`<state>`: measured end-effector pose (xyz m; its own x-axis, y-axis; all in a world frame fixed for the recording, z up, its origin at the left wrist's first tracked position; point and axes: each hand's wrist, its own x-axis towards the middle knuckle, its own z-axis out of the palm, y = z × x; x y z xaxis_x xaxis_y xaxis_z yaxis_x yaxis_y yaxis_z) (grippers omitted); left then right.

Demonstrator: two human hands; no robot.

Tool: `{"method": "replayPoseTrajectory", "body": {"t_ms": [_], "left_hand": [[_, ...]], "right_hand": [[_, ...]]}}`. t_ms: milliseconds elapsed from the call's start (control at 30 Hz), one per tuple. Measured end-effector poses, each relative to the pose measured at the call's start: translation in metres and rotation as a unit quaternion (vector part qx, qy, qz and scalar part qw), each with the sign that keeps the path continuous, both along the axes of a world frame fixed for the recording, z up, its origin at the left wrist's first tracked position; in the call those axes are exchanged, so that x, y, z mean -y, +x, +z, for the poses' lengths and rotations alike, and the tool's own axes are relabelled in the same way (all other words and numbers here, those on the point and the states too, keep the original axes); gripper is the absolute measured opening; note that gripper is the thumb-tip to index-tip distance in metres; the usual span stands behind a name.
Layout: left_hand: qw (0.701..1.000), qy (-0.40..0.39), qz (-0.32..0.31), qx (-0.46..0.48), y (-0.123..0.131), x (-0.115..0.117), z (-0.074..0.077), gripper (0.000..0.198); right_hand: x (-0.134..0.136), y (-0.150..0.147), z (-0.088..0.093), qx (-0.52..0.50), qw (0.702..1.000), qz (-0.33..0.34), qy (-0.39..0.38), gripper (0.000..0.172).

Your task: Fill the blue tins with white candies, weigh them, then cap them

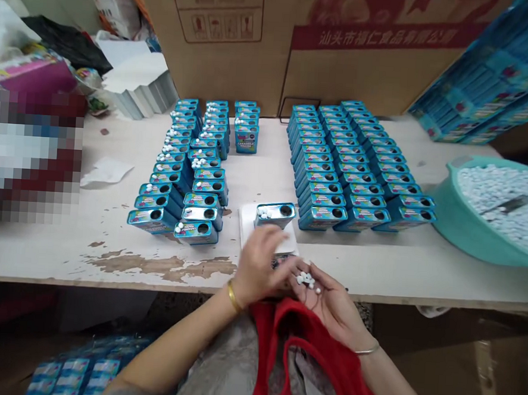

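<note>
The right hand [329,303] lies open and palm up, cupping a small cluster of about seven white mints [305,278]. The left hand [257,265] is half curled just above and beside it, with its fingers [278,264] bent toward the right palm. Whether those fingers pinch a mint cannot be told.

Directly ahead of the left hand, one open blue tin [275,215] sits on a white tray [247,220], with a few mints showing at its top. The fingers are close to this tin, but contact is hidden.

Farther ahead and to the left of the hands stands a block of blue tins [185,169] in three columns, with mints heaped at many of their openings. The exact count is too crowded to tell, but there are dozens. To the right of the hands, a second block of blue tins [350,167] also stands in three columns, again dozens, with dark round openings and no mints visible. All of them rest on a worn white worktop [64,251].

Beyond the right hand, at the worktop's far right, is one teal basin [463,233] filled with loose mints [500,206]. A red cloth [300,343] lies below the hands, and one cardboard carton [219,46] stands behind the tins.
</note>
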<state>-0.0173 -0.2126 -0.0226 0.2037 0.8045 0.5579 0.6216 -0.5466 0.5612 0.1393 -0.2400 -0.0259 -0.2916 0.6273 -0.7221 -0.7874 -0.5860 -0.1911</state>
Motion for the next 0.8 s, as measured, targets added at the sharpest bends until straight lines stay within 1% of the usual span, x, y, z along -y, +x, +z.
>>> {"method": "replayPoseTrajectory", "body": {"t_ms": [33,67,100,133,167,233,300,333,400,467,500,567,633,700,800], "left_hand": [[0.997,0.003,0.066,0.038,-0.006,-0.007,-0.003,0.046],[0.991,-0.007,0.117,0.064,-0.012,-0.015,-0.007,0.060],[0.986,-0.030,0.145,0.082,-0.015,-0.023,-0.012,0.071],[0.981,-0.064,0.151,0.099,-0.018,-0.031,-0.017,0.077],[0.978,-0.105,0.136,0.119,-0.019,-0.039,-0.021,0.077],[0.969,-0.173,0.073,0.159,-0.020,-0.050,-0.028,0.064],[0.966,-0.196,0.023,0.166,-0.020,-0.057,-0.029,0.047],[0.970,-0.190,0.013,0.148,-0.020,-0.058,-0.027,0.042],[0.987,-0.147,0.004,0.069,-0.019,-0.059,-0.020,0.037],[0.997,-0.067,-0.013,-0.041,-0.019,-0.057,-0.009,0.034],[0.995,-0.018,-0.025,-0.096,-0.018,-0.056,-0.003,0.034],[0.977,0.075,-0.044,-0.193,-0.017,-0.052,0.007,0.035],[0.954,0.146,-0.054,-0.257,-0.017,-0.047,0.014,0.034],[0.937,0.192,-0.047,-0.289,-0.018,-0.043,0.018,0.034],[0.927,0.228,-0.028,-0.297,-0.022,-0.036,0.018,0.034]], "right_hand": [[-0.004,0.000,0.003,0.015,1.000,0.004,0.003,0.018],[-0.009,0.000,0.005,0.026,1.000,0.008,0.007,0.019],[-0.014,-0.001,0.007,0.031,0.999,0.014,0.012,0.018],[-0.020,-0.001,0.008,0.028,0.999,0.022,0.019,0.018],[-0.026,-0.002,0.009,0.020,0.999,0.032,0.027,0.018],[-0.038,-0.005,0.010,-0.005,0.998,0.053,0.046,0.018],[-0.050,-0.008,0.011,-0.030,0.995,0.068,0.064,0.021],[-0.056,-0.010,0.012,-0.036,0.994,0.072,0.070,0.023],[-0.066,-0.012,0.013,-0.038,0.994,0.071,0.072,0.027],[-0.072,-0.012,0.014,-0.040,0.995,0.061,0.067,0.027],[-0.074,-0.011,0.014,-0.043,0.996,0.052,0.064,0.025],[-0.076,-0.011,0.013,-0.051,0.996,0.038,0.058,0.023],[-0.076,-0.012,0.011,-0.057,0.997,0.031,0.050,0.024],[-0.075,-0.013,0.009,-0.062,0.997,0.035,0.043,0.025],[-0.073,-0.016,0.008,-0.071,0.996,0.049,0.036,0.023]]}}
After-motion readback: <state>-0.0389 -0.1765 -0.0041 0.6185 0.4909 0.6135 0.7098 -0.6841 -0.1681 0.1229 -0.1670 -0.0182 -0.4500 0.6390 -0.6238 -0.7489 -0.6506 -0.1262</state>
